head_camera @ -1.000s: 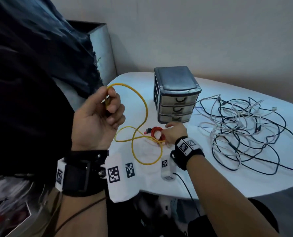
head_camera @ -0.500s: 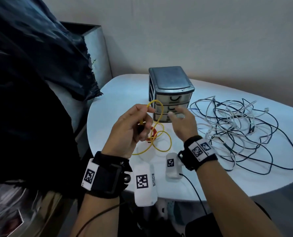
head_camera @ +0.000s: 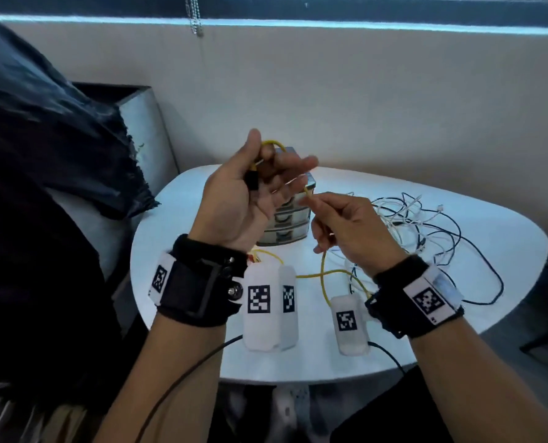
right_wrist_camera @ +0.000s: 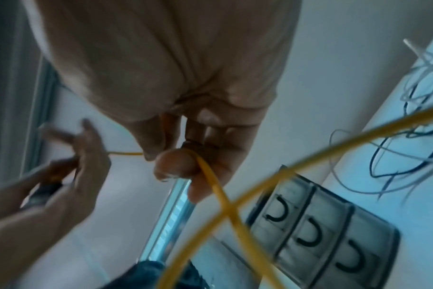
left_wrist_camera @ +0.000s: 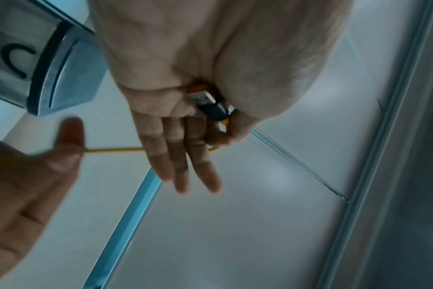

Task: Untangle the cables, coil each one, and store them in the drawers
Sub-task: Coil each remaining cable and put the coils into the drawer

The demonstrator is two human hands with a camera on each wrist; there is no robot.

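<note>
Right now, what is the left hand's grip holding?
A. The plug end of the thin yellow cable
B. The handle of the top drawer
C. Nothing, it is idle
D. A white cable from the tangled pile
A: in the left wrist view the left hand pinches the dark plug of the thin yellow cable between thumb and forefinger, while the right hand pinches the same cable further along.

Left hand (left_wrist_camera: 185,82) pinches yellow cable (left_wrist_camera: 116,150) plug.
</note>
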